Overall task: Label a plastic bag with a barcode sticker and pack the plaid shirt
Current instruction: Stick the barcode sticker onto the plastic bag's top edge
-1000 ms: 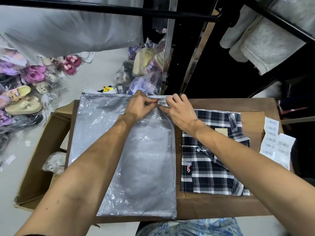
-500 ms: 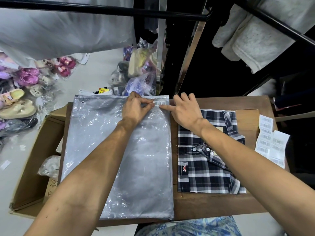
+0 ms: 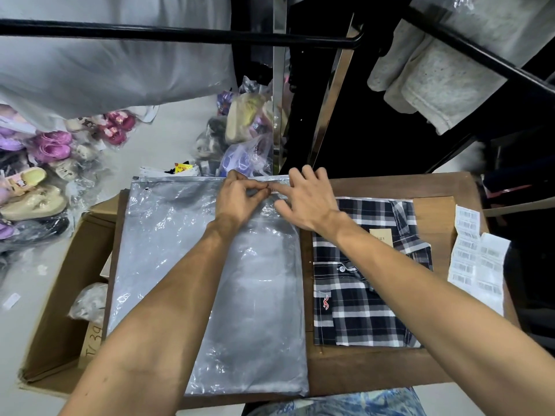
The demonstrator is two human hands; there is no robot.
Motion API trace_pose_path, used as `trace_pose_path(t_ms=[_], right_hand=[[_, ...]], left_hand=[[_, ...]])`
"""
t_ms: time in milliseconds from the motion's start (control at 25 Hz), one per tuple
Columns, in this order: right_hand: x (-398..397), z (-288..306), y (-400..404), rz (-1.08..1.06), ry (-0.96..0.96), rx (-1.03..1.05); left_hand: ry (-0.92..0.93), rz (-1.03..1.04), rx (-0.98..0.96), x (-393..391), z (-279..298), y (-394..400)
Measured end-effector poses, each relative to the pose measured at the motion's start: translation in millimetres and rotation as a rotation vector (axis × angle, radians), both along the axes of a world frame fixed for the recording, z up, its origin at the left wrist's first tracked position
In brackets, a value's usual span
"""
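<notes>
A clear plastic bag (image 3: 180, 265) with a zip strip along its far edge lies flat on the left half of the wooden table (image 3: 375, 370). At the bag's far right corner a sliver of the white barcode sticker (image 3: 274, 191) shows between my fingers. My left hand (image 3: 237, 199) has thumb and fingertips pinched at the sticker's left end. My right hand (image 3: 309, 202) rests with spread fingers over the sticker and bag corner, index finger on the sticker. The folded dark plaid shirt (image 3: 360, 310) lies on the table right of the bag, outside it.
Sheets of barcode stickers (image 3: 477, 259) hang over the table's right edge. An open cardboard box (image 3: 60, 295) sits on the floor to the left. Bagged shoes (image 3: 51, 145) lie beyond it. A black clothes rail (image 3: 180, 33) and grey garments (image 3: 435, 79) hang overhead.
My right hand has slid left over the sticker and now covers most of it. My left hand stays pinched at the sticker's left end. Bag and shirt have not moved.
</notes>
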State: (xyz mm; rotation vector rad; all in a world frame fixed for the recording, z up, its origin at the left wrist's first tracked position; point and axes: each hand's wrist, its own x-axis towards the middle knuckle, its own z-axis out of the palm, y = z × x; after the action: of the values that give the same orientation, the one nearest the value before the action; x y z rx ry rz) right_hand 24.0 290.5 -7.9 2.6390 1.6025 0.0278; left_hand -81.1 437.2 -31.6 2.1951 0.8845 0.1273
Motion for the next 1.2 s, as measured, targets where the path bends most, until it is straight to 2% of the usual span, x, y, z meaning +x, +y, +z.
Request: trace_pose_path(t_ms=[160,600,880,960,1000,1120,1200], right_hand=[[-0.5,-7.6,-6.4,-0.008,-0.012,-0.049],[16.9,2.1,-35.3,-0.105,-0.056,-0.116],[-16.4,13.1,-7.8,-0.162,-0.003,-0.126],[-22.1,8.1,-9.8,-0.235,0.099,-0.124],[-21.8,5.5,-8.8,-0.295,0.217,-0.075],[-23.2,5.7,-19.8,-0.52,0.672,0.266],[-29.2,7.7,-44.2,-0.595,0.762,0.485]], left_hand=[[-0.046,0.032,-0.008,-1.4,-0.3,-3.7],[0.007,0.011,-0.017,-0.9,-1.2,-1.7],[0.114,-0.028,0.121,-0.4,1.7,-12.6],[0.159,-0.052,0.165,-2.2,4.4,-17.9],[0.179,-0.057,0.179,-2.7,5.4,-20.3],[0.229,-0.085,0.182,-4.3,8.6,-27.3],[0.24,-0.11,0.185,-6.9,11.6,-31.4]])
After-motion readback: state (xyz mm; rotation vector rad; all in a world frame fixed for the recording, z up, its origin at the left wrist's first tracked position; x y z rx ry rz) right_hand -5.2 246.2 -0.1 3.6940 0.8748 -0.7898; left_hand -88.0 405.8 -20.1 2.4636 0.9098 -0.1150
